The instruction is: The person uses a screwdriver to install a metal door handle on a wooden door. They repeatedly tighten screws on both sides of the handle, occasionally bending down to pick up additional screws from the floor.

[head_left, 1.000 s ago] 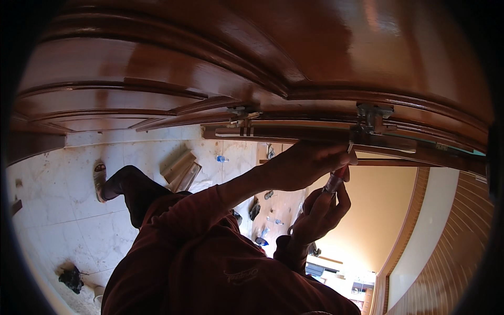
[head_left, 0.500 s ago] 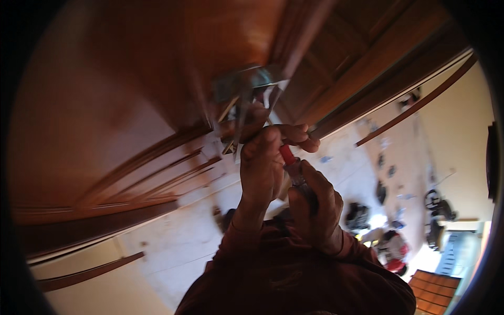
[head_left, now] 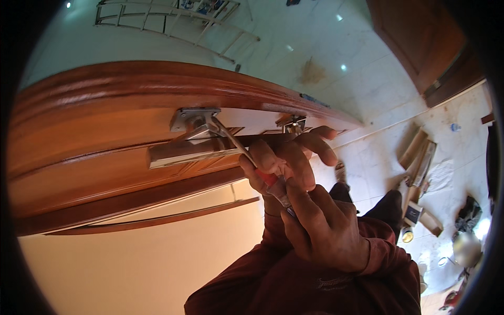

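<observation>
A screwdriver (head_left: 272,181) with a red and clear handle slants up to the left, its metal shaft reaching the metal mount (head_left: 195,122) of a door handle. My right hand (head_left: 328,226) is closed round the back of the screwdriver's handle. The thumb and forefinger of my left hand (head_left: 281,160) close about its red front end and shaft, while the other fingers stretch out to the right. Beside them runs the door handle's dark wooden bar (head_left: 173,153) with shiny metal trim. A second metal mount (head_left: 294,123) shows behind my left fingers.
The reddish-brown wooden door (head_left: 105,126) spans the left. Beyond it a ladder (head_left: 168,26) lies on the pale tiled floor (head_left: 294,47). Opened cardboard boxes (head_left: 420,163) and a dark bag (head_left: 467,214) lie at right, near a person's foot (head_left: 340,170). Another wooden door (head_left: 420,42) stands far right.
My view has swung, bringing the door's edge and the floor beyond into sight. Both hands stay on the screwdriver, whose shaft now clearly meets the handle's mount.
</observation>
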`<action>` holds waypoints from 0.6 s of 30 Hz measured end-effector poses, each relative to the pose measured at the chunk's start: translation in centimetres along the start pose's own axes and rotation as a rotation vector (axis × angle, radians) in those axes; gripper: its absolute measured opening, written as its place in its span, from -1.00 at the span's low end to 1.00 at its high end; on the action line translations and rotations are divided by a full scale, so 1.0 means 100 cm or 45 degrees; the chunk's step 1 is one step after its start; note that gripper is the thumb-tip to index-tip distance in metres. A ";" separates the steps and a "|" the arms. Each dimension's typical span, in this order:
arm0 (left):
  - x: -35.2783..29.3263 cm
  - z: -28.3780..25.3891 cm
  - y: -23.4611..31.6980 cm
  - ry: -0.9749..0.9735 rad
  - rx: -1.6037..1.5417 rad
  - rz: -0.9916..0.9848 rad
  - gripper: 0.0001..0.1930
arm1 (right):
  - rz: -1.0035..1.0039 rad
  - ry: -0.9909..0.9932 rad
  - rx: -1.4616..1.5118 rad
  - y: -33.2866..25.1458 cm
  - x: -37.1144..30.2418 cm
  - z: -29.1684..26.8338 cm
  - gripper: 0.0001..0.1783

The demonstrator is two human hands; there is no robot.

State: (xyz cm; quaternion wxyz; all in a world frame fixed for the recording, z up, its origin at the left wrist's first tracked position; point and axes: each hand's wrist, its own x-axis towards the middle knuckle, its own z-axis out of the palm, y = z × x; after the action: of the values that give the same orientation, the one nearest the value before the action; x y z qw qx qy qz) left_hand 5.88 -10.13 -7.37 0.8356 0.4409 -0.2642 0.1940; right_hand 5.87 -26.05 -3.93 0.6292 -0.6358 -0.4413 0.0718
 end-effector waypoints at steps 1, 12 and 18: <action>-0.004 -0.004 0.009 -0.046 0.040 -0.019 -0.47 | -0.017 0.026 0.006 0.001 -0.004 0.008 -0.36; 0.009 -0.001 -0.006 -0.018 0.169 -0.118 -0.47 | 0.039 0.088 0.094 0.017 -0.001 -0.016 -0.39; 0.009 -0.004 -0.004 -0.020 0.132 -0.114 -0.48 | 0.026 0.074 0.054 0.017 0.003 -0.017 -0.42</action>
State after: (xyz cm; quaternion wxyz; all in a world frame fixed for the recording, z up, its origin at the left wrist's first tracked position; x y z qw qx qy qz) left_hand 6.90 -9.93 -7.26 0.8174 0.4964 -0.2404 0.1662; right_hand 7.99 -26.82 -4.95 0.6544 -0.6286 -0.4146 0.0690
